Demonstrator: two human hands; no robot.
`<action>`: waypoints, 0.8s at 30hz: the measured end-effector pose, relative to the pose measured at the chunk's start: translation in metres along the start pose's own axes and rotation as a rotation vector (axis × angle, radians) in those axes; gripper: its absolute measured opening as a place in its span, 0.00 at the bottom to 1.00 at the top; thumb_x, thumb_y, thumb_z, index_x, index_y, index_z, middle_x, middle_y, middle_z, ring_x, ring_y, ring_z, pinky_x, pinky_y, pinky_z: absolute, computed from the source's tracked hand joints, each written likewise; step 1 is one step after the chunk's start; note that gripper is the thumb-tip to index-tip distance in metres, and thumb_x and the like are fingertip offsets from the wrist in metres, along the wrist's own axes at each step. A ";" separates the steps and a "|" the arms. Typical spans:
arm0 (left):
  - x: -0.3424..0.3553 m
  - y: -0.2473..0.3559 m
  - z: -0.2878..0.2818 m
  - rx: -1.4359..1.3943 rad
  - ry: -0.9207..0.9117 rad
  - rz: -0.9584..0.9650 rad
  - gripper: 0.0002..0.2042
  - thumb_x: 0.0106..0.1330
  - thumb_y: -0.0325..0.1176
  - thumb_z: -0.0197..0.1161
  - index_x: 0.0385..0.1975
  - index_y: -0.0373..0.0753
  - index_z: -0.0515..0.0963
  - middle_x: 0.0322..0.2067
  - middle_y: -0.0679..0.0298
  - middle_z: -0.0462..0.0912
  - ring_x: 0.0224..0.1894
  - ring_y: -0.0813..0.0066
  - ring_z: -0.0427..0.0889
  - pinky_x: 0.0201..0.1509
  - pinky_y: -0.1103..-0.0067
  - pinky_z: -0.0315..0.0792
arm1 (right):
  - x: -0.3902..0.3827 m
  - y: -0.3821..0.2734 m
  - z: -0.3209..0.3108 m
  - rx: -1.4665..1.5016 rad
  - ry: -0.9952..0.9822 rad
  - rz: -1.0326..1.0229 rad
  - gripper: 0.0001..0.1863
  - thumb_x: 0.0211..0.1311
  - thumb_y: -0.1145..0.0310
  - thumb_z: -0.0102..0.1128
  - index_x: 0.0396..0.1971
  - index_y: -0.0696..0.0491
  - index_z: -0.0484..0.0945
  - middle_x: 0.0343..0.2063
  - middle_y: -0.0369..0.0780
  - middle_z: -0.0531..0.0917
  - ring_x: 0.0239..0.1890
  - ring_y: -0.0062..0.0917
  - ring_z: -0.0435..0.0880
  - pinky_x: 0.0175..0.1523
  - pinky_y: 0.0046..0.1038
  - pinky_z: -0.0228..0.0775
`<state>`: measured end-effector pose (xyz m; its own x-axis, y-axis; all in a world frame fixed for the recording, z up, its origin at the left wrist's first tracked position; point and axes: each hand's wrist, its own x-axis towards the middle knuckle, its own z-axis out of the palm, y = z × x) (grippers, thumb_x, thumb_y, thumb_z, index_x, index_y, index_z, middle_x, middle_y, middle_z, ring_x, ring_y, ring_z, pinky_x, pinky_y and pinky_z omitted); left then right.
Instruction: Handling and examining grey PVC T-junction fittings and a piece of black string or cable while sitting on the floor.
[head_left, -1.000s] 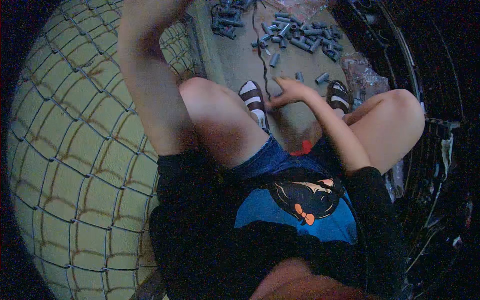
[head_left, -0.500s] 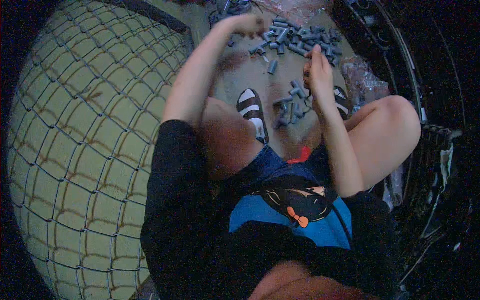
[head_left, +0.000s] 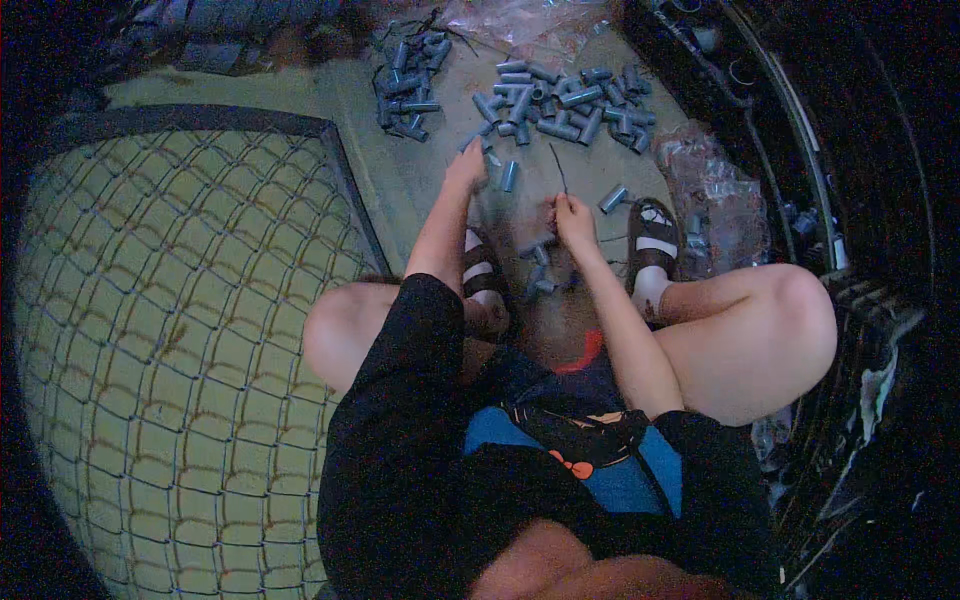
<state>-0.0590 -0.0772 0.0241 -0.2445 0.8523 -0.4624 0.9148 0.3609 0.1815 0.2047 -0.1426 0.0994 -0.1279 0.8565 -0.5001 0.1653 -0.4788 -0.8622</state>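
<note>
My left hand (head_left: 466, 168) reaches down to the floor, its fingers closed at a small grey tube (head_left: 482, 138), partly hidden by them. A short grey tube (head_left: 510, 177) lies just to its right. My right hand (head_left: 575, 222) pinches a thin dark strip (head_left: 558, 168) that sticks up from the fingers. Below that hand, between my feet, are several grey tubes (head_left: 540, 255), blurred and partly covered. Another single grey tube (head_left: 613, 199) lies between the right hand and my right sandal (head_left: 655, 235).
A big heap of grey tubes (head_left: 580, 98) covers the floor ahead. Left of it is a smaller group of tubes (head_left: 405, 88) with dark strips. Clear plastic wrap (head_left: 710, 185) lies at the right. A wire mesh panel (head_left: 190, 340) stands along my left.
My left hand has come back from the far tubes toward me. My right hand has drawn nearer and left, away from the heap; the dark strip now shows in it. The view has shifted.
</note>
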 end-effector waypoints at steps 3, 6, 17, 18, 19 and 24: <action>-0.024 -0.005 -0.007 0.041 -0.263 -0.099 0.25 0.66 0.35 0.51 0.64 0.44 0.63 0.58 0.57 0.74 0.61 0.53 0.71 0.57 0.57 0.71 | 0.010 0.013 -0.004 0.011 0.020 0.165 0.21 0.74 0.57 0.44 0.35 0.59 0.79 0.22 0.37 0.81 0.25 0.20 0.79 0.31 0.25 0.70; -0.041 -0.009 -0.010 0.245 -0.076 -0.064 0.24 0.65 0.37 0.54 0.62 0.44 0.66 0.56 0.55 0.74 0.58 0.52 0.72 0.55 0.55 0.71 | 0.017 0.023 -0.003 0.189 0.047 0.203 0.20 0.70 0.56 0.48 0.37 0.60 0.79 0.24 0.43 0.83 0.29 0.32 0.82 0.37 0.33 0.72; -0.017 0.011 -0.021 0.206 0.134 -0.154 0.24 0.61 0.48 0.63 0.52 0.39 0.77 0.55 0.54 0.76 0.61 0.51 0.69 0.59 0.57 0.68 | 0.016 0.022 0.000 0.004 0.197 -0.044 0.19 0.72 0.56 0.50 0.41 0.59 0.76 0.22 0.35 0.80 0.24 0.17 0.73 0.32 0.22 0.64; -0.017 0.010 -0.018 0.270 0.097 -0.166 0.25 0.60 0.49 0.64 0.52 0.39 0.78 0.54 0.54 0.77 0.62 0.51 0.68 0.60 0.57 0.67 | 0.015 0.019 -0.003 -0.037 0.213 -0.043 0.19 0.72 0.57 0.51 0.41 0.59 0.78 0.22 0.35 0.80 0.25 0.17 0.74 0.34 0.22 0.65; -0.017 0.008 -0.015 0.248 0.078 -0.185 0.25 0.59 0.51 0.65 0.49 0.39 0.79 0.52 0.53 0.78 0.60 0.52 0.70 0.59 0.58 0.68 | 0.012 0.014 -0.006 -0.082 0.231 -0.007 0.18 0.71 0.57 0.52 0.40 0.60 0.79 0.22 0.35 0.80 0.26 0.17 0.74 0.35 0.22 0.65; -0.004 -0.003 -0.019 -0.054 -0.066 -0.266 0.28 0.53 0.57 0.68 0.43 0.37 0.82 0.43 0.53 0.84 0.50 0.55 0.81 0.52 0.66 0.73 | 0.003 -0.025 -0.015 -0.112 0.219 -0.132 0.18 0.66 0.57 0.57 0.41 0.57 0.83 0.29 0.42 0.85 0.31 0.26 0.82 0.41 0.26 0.70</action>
<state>-0.0675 -0.0743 0.0417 -0.4506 0.6992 -0.5551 0.8022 0.5899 0.0919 0.2148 -0.1249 0.1203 0.0567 0.9370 -0.3446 0.2697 -0.3467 -0.8984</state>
